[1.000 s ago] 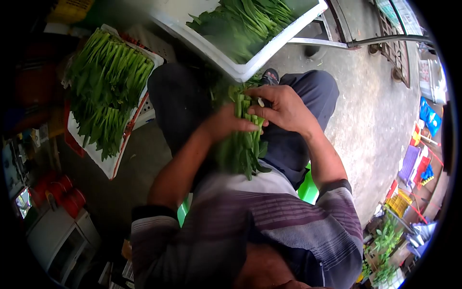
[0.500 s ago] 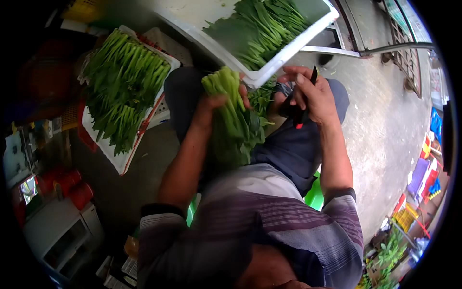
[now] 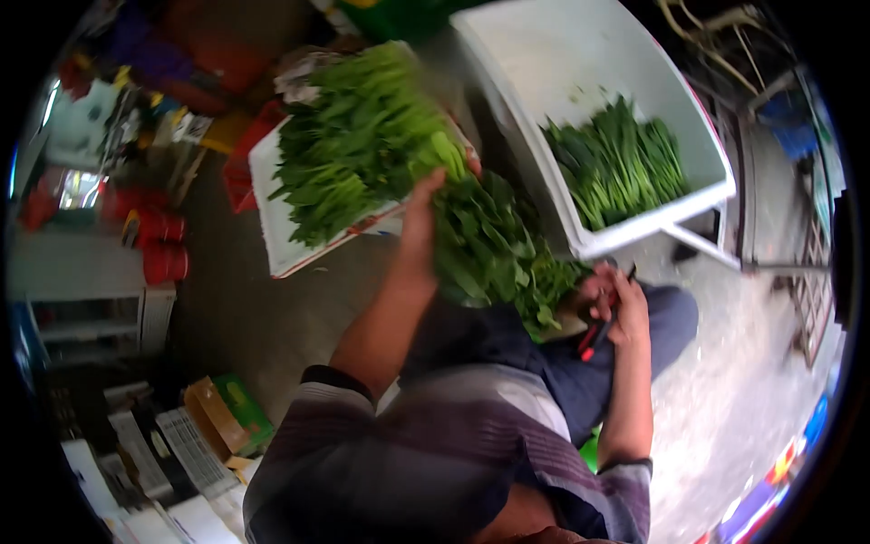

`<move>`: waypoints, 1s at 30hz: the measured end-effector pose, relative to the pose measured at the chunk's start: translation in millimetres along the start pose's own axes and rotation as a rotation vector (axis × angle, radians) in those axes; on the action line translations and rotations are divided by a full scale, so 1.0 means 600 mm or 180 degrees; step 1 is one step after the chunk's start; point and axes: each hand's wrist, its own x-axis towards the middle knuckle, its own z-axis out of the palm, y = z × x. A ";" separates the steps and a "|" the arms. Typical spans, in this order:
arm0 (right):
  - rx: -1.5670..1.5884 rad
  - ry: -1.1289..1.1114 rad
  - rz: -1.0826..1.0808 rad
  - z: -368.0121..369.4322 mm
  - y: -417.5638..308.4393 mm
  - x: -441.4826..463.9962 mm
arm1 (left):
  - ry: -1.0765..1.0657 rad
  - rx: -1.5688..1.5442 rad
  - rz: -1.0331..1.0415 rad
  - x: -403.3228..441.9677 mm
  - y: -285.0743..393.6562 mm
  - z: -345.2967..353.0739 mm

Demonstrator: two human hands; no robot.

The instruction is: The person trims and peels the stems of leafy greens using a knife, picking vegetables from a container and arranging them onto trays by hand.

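A bunch of leafy greens (image 3: 480, 236) is in my left hand (image 3: 428, 186), its pale cut stems pointing up and its leaves hanging toward my knees. The stem end is close to a heap of similar greens (image 3: 349, 136) on a white tray (image 3: 261, 172); whether they touch, I cannot tell. My right hand (image 3: 627, 313) is closed around a knife (image 3: 591, 343) with a red and black handle, above my right thigh. More loose leaves (image 3: 548, 286) show between my legs, partly behind the bunch.
A white foam box (image 3: 648, 225) with greens (image 3: 625, 168) inside stands ahead to the right on a metal frame. Red containers (image 3: 165, 261) and a white cabinet (image 3: 82, 313) are at the left. Cardboard boxes (image 3: 217, 417) lie at the lower left.
The view has turned left. My left hand has carried the bunch from between my knees out toward the heap on the tray. My right hand still holds the knife near my right leg.
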 end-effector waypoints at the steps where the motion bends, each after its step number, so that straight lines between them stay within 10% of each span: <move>1: -0.0014 -0.0014 -0.0025 -0.006 0.003 0.003 | 0.0094 0.0075 0.0092 0.000 0.011 -0.008; 12: 0.0110 -0.0101 0.0101 -0.014 0.020 0.019 | 0.1295 0.2235 0.1398 -0.073 0.321 -0.184; 17: 0.0062 0.0020 0.0210 -0.012 0.018 0.032 | 0.1372 0.5558 0.1925 -0.034 0.460 -0.206; 24: -0.0080 0.0406 0.0191 -0.016 0.020 0.034 | 0.0897 0.8006 0.2111 0.088 0.444 -0.273; 30: -0.0195 0.0441 0.0191 -0.022 0.024 0.038 | 0.1169 0.7599 0.2037 0.161 0.343 -0.387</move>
